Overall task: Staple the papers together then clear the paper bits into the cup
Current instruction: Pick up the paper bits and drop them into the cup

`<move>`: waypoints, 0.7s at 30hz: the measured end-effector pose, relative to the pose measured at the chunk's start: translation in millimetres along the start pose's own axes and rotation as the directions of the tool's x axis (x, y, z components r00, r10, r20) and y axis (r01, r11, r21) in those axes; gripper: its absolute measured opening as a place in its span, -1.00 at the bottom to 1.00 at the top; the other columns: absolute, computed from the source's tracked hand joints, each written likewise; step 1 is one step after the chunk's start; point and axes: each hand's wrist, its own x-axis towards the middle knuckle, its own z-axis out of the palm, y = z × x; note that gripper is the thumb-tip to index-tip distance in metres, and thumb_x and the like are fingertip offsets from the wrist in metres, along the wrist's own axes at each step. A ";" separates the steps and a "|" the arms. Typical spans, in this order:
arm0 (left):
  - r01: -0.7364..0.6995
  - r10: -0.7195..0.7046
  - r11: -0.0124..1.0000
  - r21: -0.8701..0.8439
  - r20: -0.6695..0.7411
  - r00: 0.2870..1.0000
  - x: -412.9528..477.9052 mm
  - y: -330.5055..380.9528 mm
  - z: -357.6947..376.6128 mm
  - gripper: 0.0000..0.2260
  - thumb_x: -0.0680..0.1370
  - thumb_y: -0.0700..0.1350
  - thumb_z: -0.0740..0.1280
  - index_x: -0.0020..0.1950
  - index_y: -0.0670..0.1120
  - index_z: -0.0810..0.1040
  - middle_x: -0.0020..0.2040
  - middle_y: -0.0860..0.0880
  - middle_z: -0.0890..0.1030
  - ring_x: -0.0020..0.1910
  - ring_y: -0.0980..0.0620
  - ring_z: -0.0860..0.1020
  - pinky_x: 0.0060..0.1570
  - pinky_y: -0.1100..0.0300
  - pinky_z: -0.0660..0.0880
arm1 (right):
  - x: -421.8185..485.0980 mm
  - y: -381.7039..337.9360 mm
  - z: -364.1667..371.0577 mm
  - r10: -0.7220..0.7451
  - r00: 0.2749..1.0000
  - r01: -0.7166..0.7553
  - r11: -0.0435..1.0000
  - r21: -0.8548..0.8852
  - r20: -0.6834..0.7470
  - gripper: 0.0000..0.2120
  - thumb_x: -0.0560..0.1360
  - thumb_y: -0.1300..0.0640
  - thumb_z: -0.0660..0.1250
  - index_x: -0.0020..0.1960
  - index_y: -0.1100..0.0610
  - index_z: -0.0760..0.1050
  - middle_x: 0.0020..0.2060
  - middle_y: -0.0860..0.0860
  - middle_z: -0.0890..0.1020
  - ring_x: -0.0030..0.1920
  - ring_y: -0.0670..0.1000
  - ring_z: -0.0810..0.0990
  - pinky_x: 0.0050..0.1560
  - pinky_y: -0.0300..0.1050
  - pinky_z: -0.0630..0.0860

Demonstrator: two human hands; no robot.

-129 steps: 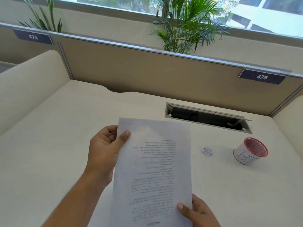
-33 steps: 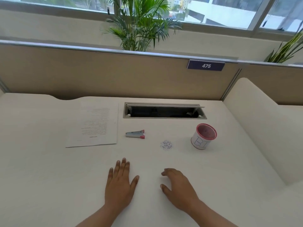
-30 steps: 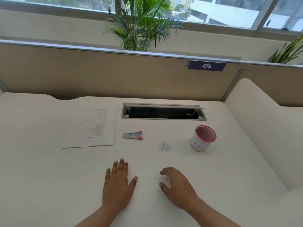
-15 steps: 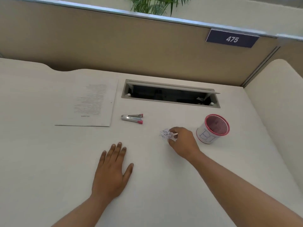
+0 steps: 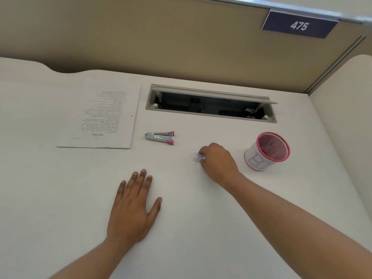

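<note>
The printed papers [image 5: 104, 115] lie flat on the desk at the left. A small silver and pink stapler [image 5: 160, 136] rests just right of them. A little pile of paper bits [image 5: 198, 157] sits mid-desk, and my right hand [image 5: 218, 162] curls over it, fingertips pinched on the bits. To the right, close by, stands a white cup [image 5: 266, 152] with a pink mesh rim, tilted toward me. My left hand [image 5: 133, 208] lies flat on the desk, palm down, fingers apart, holding nothing.
An open cable slot [image 5: 211, 103] is cut into the desk behind the stapler. A tan partition [image 5: 161, 37] with a "475" plate [image 5: 299, 26] closes the back. A cream side panel [image 5: 346, 117] rises at the right.
My right hand reached forward from the near desk to the paper bits and closed its fingers on them. The view tilted down. My left hand stayed flat.
</note>
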 end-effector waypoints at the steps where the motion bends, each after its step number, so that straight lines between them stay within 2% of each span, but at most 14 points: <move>1: 0.001 -0.001 1.000 0.003 0.002 1.000 0.0 0.1 -0.1 -0.40 0.60 0.22 0.07 0.55 -0.08 0.34 0.60 -0.03 0.27 0.59 -0.01 0.20 0.56 -0.04 0.06 | 0.1 0.0 -0.3 -0.002 1.000 0.002 1.000 -0.015 0.001 -0.84 0.52 0.17 0.25 0.01 0.11 0.60 -0.09 0.09 0.56 -0.09 0.17 0.57 -0.12 -0.03 0.51; 6: 0.009 -0.009 1.000 0.006 0.011 1.000 0.0 0.7 -1.5 -0.39 0.60 0.23 0.07 0.55 -0.08 0.34 0.59 -0.03 0.28 0.59 -0.02 0.21 0.55 -0.04 0.06 | 0.3 -1.6 -4.2 -0.021 1.000 0.022 0.997 -0.075 0.012 -0.85 0.51 0.20 0.24 -0.05 0.15 0.59 -0.11 0.11 0.59 -0.11 0.18 0.57 -0.10 0.02 0.54; 12: 0.010 -0.010 1.000 -0.008 0.005 1.000 0.6 1.7 -2.8 -0.40 0.59 0.22 0.09 0.54 -0.08 0.35 0.59 -0.03 0.30 0.58 -0.02 0.23 0.55 -0.04 0.08 | 3.5 -3.5 -9.3 0.012 1.000 -0.011 0.999 -0.043 0.016 -0.83 0.45 0.26 0.27 -0.07 0.13 0.62 -0.10 0.08 0.65 -0.07 0.13 0.58 -0.10 -0.05 0.54; 15: 0.011 -0.011 1.000 -0.009 0.007 1.000 0.4 2.0 -3.1 -0.40 0.59 0.22 0.09 0.54 -0.08 0.35 0.59 -0.03 0.29 0.58 -0.02 0.22 0.55 -0.03 0.06 | 3.1 -2.9 -10.6 0.074 0.997 -0.073 0.995 0.063 -0.006 -0.87 0.43 0.23 0.32 -0.11 0.10 0.64 -0.15 0.02 0.68 -0.07 0.08 0.57 -0.14 -0.14 0.48; 17: 0.012 -0.012 1.000 -0.006 0.008 1.000 0.7 2.4 -3.3 -0.40 0.59 0.22 0.09 0.54 -0.08 0.35 0.59 -0.03 0.30 0.58 -0.02 0.22 0.55 -0.02 0.05 | 2.8 -2.3 -12.9 0.124 0.992 -0.119 0.979 0.165 -0.022 -0.88 0.41 0.24 0.35 -0.15 0.10 0.66 -0.20 0.00 0.68 -0.11 0.05 0.59 -0.13 -0.12 0.55; 19: 0.014 -0.014 1.000 -0.004 0.009 1.000 1.0 2.2 -3.6 -0.40 0.59 0.22 0.09 0.53 -0.08 0.36 0.58 -0.04 0.30 0.58 -0.02 0.23 0.55 -0.01 0.05 | 2.2 -1.6 -16.7 0.183 0.983 -0.171 0.943 0.286 -0.016 -0.91 0.40 0.25 0.39 -0.19 0.13 0.67 -0.23 0.00 0.69 -0.17 0.03 0.63 -0.15 -0.11 0.60; 21: 0.017 -0.017 1.000 -0.006 0.013 1.000 0.9 2.4 -4.3 -0.40 0.58 0.22 0.09 0.53 -0.07 0.36 0.58 -0.03 0.30 0.58 -0.02 0.23 0.55 -0.01 0.05 | 1.5 1.5 -20.3 0.253 0.968 -0.234 0.881 0.412 0.009 -0.94 0.40 0.25 0.43 -0.21 0.16 0.68 -0.26 0.00 0.70 -0.21 0.01 0.66 -0.22 -0.19 0.58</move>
